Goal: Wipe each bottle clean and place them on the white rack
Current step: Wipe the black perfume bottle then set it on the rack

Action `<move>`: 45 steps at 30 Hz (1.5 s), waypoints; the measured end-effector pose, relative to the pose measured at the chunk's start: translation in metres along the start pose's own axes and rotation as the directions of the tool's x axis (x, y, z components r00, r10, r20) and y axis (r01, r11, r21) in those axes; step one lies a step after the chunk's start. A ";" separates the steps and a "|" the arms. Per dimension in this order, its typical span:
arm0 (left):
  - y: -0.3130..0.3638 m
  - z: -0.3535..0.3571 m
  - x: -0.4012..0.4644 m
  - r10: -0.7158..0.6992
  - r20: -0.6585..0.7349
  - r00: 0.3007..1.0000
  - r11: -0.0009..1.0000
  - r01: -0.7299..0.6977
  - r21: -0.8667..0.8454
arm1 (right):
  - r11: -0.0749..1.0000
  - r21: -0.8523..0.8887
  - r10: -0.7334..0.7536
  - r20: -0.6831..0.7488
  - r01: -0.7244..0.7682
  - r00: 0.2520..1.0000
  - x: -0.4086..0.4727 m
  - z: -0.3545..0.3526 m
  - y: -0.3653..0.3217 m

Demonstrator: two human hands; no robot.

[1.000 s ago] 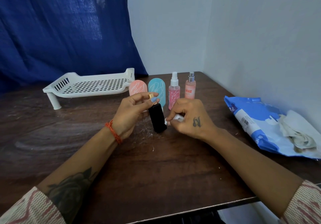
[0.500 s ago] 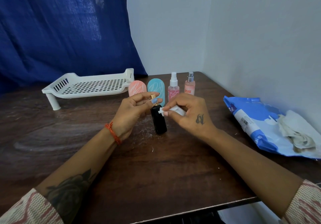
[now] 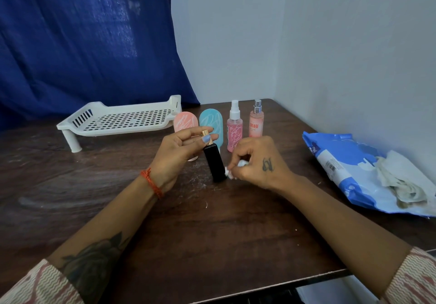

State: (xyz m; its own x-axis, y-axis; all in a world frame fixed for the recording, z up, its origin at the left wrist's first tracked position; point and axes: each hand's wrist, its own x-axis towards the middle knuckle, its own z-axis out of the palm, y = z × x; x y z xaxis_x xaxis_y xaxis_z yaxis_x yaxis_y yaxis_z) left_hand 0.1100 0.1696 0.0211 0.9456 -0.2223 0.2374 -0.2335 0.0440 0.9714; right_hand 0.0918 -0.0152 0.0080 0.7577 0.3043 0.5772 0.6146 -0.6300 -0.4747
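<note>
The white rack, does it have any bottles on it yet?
No, it holds nothing. The white rack shows only its bare holed shelf, and all five bottles, including the black bottle, are off it.

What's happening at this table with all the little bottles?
A person is cleaning bottles. The left hand holds a black bottle by its gold cap, while the right hand rubs a small white wipe against its lower side. Four more bottles wait behind it, and the white rack has no bottles on it yet.

1. Black bottle (image 3: 214,163), gold cap: tilted, base on bench, wipe (image 3: 228,172) touching its lower right side.
2. Four bottles (image 3: 234,127) upright behind it.
3. White rack (image 3: 122,121): far left, nothing on it.
</note>
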 end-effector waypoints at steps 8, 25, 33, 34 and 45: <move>0.001 0.001 -0.001 -0.002 0.059 0.998 0.999 0.000 0.032 | 0.991 0.040 -0.106 -0.371 0.130 0.923 0.004 0.006 -0.001; 0.004 0.002 -0.004 0.021 0.113 0.993 1.000 -0.022 0.006 | 0.989 -0.082 -0.144 -0.397 0.121 0.907 0.005 0.011 0.005; 0.002 0.004 -0.005 0.017 0.086 0.996 1.000 -0.016 -0.010 | 0.971 -0.053 -0.237 -0.324 0.233 0.916 0.004 0.014 0.002; 0.002 0.004 -0.004 0.015 0.084 0.996 1.000 -0.014 -0.008 | 0.972 -0.064 -0.233 -0.327 0.225 0.916 0.004 0.014 0.003; -0.001 0.004 -0.002 -0.031 0.021 0.999 0.998 0.032 -0.062 | 0.967 -0.050 -0.252 -0.328 0.249 0.910 0.003 0.015 -0.001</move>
State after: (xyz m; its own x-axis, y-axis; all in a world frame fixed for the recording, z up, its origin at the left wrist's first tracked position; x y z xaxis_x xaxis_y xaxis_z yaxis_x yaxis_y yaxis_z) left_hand 0.1077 0.1657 0.0198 0.9473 -0.2443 0.2073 -0.1887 0.0972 0.9772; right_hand 0.0967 -0.0031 0.0007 0.4632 0.2012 0.8631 0.7723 -0.5694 -0.2817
